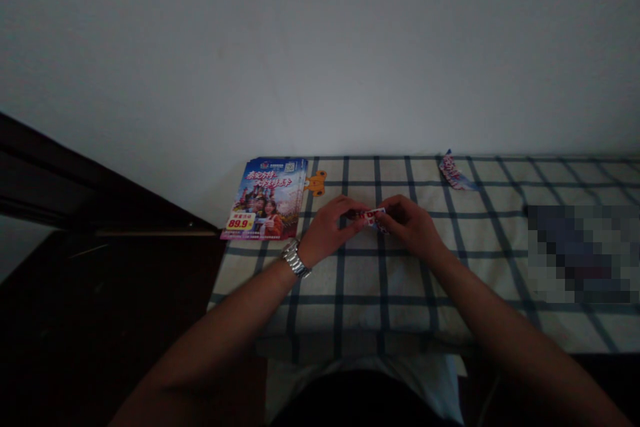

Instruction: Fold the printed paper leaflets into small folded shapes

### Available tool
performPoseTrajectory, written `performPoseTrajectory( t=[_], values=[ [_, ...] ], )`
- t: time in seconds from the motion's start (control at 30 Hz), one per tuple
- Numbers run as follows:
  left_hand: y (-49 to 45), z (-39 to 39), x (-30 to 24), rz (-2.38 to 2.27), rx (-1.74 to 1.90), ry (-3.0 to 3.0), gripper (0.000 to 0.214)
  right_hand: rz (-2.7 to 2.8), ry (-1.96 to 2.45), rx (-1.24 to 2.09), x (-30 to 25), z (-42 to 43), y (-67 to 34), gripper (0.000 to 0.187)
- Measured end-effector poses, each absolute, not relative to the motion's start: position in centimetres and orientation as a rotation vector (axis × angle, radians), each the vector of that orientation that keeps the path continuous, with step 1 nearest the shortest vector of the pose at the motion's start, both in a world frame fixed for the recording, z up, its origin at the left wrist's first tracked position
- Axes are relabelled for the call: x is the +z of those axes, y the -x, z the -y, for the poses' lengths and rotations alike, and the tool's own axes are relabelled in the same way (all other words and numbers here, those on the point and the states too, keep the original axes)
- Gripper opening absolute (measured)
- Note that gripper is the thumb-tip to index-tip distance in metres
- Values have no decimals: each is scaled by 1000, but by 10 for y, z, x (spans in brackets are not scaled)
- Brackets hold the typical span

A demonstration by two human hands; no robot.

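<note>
Seemingly only part-folded, a small printed paper point(375, 215) is pinched by the left hand point(331, 227) and right hand point(414, 228), flat flyers point(265, 200) being stacked left of the former.

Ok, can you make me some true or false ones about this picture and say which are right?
1. The left hand and right hand both hold the small printed piece. True.
2. The silver watch is on the right wrist. False: it is on the left wrist.
3. The orange bear shape lies beside the flyers. True.
4. The tablecloth is plain red. False: it is pale with dark crossing stripes.
5. The crumpled wrapper-like piece lies under the flyers. False: it lies farther right, near the wall.
</note>
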State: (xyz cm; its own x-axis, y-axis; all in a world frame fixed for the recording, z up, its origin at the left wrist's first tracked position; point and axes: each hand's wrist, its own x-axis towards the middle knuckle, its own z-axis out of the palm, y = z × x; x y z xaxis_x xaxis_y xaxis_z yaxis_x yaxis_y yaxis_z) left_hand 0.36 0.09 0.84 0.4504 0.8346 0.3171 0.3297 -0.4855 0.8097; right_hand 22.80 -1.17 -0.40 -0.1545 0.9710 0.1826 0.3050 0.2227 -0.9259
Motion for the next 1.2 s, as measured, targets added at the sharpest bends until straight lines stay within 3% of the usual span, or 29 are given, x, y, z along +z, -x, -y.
performPoseTrajectory(
  t=[0.8, 1.2],
  values=[
    [-5, 0, 13, -1093, 1009, -1845, 11, 1685, 1289, 918, 2, 14, -227, 25],
    [-5, -5, 3, -937, 1097, -1629, 25, 1565, 1262, 923, 1, 13, -230, 22]
  ],
)
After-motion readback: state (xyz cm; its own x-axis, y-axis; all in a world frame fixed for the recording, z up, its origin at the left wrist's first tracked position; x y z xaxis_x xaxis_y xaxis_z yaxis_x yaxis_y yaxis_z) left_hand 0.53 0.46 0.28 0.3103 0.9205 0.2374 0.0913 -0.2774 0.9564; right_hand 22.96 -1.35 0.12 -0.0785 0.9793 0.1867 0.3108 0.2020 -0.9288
